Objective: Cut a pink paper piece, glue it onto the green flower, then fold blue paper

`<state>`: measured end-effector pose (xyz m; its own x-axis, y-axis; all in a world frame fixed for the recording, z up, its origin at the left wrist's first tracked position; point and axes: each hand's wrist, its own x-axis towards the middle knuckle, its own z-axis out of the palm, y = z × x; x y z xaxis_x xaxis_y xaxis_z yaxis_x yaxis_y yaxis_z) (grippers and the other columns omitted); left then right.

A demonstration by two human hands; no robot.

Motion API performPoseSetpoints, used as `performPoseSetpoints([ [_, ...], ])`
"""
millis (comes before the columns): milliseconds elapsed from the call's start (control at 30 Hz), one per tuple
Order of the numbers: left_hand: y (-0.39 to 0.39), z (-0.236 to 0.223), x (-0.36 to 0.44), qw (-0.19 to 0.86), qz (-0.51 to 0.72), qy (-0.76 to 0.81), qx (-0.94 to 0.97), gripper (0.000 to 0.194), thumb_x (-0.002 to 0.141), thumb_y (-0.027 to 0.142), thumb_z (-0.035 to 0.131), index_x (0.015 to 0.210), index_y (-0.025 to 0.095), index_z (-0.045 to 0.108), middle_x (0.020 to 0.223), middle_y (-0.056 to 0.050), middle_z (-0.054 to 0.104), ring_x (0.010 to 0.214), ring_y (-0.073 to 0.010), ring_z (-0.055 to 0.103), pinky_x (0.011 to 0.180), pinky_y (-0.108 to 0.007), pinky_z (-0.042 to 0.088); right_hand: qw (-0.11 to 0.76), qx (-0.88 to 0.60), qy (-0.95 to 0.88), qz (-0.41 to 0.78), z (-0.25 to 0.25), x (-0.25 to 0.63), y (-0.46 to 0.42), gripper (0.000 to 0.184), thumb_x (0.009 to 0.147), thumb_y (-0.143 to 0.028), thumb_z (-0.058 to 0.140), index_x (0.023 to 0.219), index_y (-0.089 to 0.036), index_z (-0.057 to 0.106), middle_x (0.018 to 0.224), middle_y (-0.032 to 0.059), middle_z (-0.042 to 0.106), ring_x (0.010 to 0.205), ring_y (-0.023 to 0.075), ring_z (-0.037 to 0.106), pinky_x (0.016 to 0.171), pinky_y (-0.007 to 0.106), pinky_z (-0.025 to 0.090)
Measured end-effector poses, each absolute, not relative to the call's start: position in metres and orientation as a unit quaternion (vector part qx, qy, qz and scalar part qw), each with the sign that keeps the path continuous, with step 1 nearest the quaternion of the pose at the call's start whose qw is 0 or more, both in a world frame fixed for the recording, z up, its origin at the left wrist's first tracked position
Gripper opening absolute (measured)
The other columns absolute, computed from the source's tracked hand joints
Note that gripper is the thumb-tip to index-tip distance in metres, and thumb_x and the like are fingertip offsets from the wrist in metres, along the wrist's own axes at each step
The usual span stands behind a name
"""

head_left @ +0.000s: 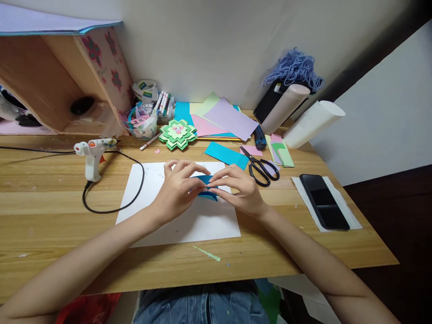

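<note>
Between my two hands is a small piece of folded blue paper point(209, 196), held just over a white sheet point(162, 232) on the table. My left hand point(182, 186) pinches its left side with thumb and forefinger. From the other side, the fingertips of my right hand point(238, 189) close on the same piece, and the two hands nearly meet. Fingers cover part of the fold. Beyond my right hand lie a flat blue paper strip point(226, 155) and black-handled scissors point(260, 170), their blades slightly apart.
A white glue gun point(92, 159) stands at left, its black cord looping onto the sheet. Behind are a layered green paper flower point(177, 134), a tub of scraps point(143, 123) and coloured paper point(231, 117). A phone point(324, 201) lies right, near white rolls point(313, 123).
</note>
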<state>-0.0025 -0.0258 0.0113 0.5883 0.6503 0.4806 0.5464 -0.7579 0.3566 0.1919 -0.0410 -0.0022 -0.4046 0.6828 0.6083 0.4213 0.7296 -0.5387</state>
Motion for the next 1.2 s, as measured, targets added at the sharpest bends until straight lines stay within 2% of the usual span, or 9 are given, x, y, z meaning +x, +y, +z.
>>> performPoseSetpoints([
  [233,-0.0260,0.0122,-0.0012,0.093,0.300,0.347,0.884,0.015,0.081,0.024,0.057,0.070,0.024,0.066,0.107,0.000,0.064,0.098,-0.0196,0.048,0.083,-0.040,0.025,0.435,-0.332,-0.823,0.152,-0.0024,0.1896,-0.0419,0.008,0.079,-0.015,0.060,0.084,-0.021,0.064,0.084,0.0047,0.065,0.080,0.0166,0.059,0.073,0.034,0.045],
  [433,-0.0217,0.0112,-0.0042,0.098,0.275,0.348,0.891,0.010,0.078,0.028,0.060,0.070,0.024,0.066,0.113,-0.001,0.061,0.102,-0.0218,0.046,0.084,-0.042,0.024,0.401,-0.343,-0.836,0.149,-0.0066,0.1868,-0.0427,0.006,0.081,-0.015,0.055,0.084,-0.019,0.058,0.085,0.0056,0.064,0.084,0.0174,0.057,0.079,0.036,0.043],
  [867,-0.0272,0.0109,0.0000,0.053,0.239,0.333,0.911,0.014,0.084,0.022,0.050,0.077,0.022,0.063,0.116,-0.003,0.058,0.105,-0.0219,0.045,0.083,-0.042,0.026,0.375,-0.340,-0.856,0.107,-0.0048,0.1863,-0.0422,0.006,0.082,-0.015,0.052,0.084,-0.019,0.055,0.086,0.0062,0.062,0.086,0.0191,0.056,0.081,0.038,0.042],
  [1033,-0.0248,0.0127,-0.0016,0.046,0.194,0.322,0.926,0.011,0.081,0.026,0.055,0.077,0.022,0.065,0.121,-0.003,0.054,0.110,-0.0256,0.042,0.085,-0.045,0.026,0.365,-0.350,-0.854,0.127,-0.0036,0.1855,-0.0444,0.005,0.082,-0.015,0.050,0.083,-0.019,0.054,0.086,0.0065,0.061,0.085,0.0189,0.054,0.082,0.039,0.041],
  [1200,-0.0239,0.0102,-0.0016,0.048,0.174,0.310,0.934,0.007,0.077,0.025,0.060,0.080,0.022,0.066,0.118,-0.005,0.056,0.109,-0.0261,0.043,0.086,-0.046,0.027,0.370,-0.348,-0.851,0.132,-0.0002,0.1850,-0.0459,0.005,0.082,-0.015,0.051,0.083,-0.019,0.054,0.085,0.0064,0.061,0.084,0.0188,0.054,0.081,0.038,0.042],
])
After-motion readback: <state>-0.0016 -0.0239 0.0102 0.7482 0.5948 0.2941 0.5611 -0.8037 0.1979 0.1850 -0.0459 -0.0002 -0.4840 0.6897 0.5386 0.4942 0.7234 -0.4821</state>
